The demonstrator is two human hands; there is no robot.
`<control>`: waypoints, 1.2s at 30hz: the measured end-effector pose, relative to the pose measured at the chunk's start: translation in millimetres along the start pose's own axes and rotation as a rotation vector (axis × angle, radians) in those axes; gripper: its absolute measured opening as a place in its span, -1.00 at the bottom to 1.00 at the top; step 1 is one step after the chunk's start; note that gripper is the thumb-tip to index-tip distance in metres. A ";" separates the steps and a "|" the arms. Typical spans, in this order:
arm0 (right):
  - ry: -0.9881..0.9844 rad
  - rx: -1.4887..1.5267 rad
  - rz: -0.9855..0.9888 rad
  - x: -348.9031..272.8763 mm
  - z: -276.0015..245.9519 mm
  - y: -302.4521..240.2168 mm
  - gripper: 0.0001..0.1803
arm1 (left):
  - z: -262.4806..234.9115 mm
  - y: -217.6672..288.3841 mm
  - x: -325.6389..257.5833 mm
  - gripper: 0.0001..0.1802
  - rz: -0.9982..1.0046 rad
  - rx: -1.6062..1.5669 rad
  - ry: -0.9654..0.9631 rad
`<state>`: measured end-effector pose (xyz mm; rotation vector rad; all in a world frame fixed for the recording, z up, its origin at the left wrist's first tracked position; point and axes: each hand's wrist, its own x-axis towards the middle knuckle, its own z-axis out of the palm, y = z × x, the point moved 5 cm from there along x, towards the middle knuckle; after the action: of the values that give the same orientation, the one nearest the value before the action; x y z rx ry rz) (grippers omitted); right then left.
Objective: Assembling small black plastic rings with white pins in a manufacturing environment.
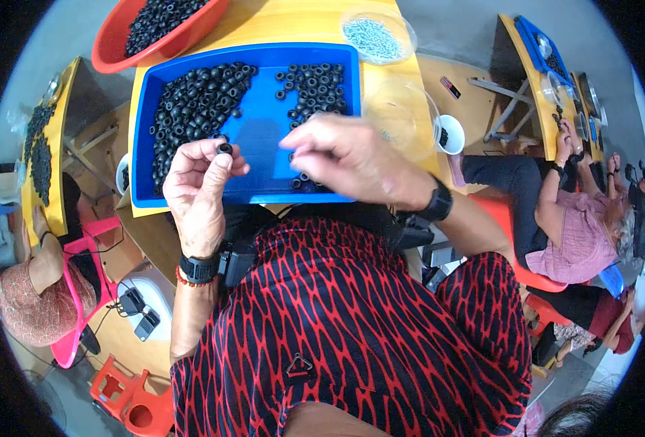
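One blue tray [264, 138] sits at upper centre, holding two heaps of black rings too many to count. One red bowl [118, 44] of rings is at upper left. Two clear dishes [378, 36] lie at upper right, beside one white cup [451, 135]. One black ring [225, 148] sits between fingertips. Two wrist bands show.

Bright, even light; strong fisheye bending, black vignette corners.

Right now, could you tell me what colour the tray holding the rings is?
The tray is bright blue, seen clearly in the head view.
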<state>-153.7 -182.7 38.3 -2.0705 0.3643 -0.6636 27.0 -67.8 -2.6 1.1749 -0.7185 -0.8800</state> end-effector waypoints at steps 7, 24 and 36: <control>0.066 -0.506 0.291 -24.8 -106.2 56.6 -0.90 | 12.1 -10.2 7.8 -0.81 -0.014 0.137 0.012; -0.201 -0.770 0.210 -37.5 -93.4 89.1 -0.87 | 7.2 -11.7 3.4 -0.82 0.000 0.245 0.011; -0.304 -0.772 0.180 -39.7 -86.2 92.1 -0.89 | 7.7 -10.8 3.9 -0.82 -0.008 0.266 0.018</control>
<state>-236.6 -272.1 -12.7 -2.7681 0.6962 -0.0760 20.2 -76.2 -11.1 1.4196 -0.8348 -0.7962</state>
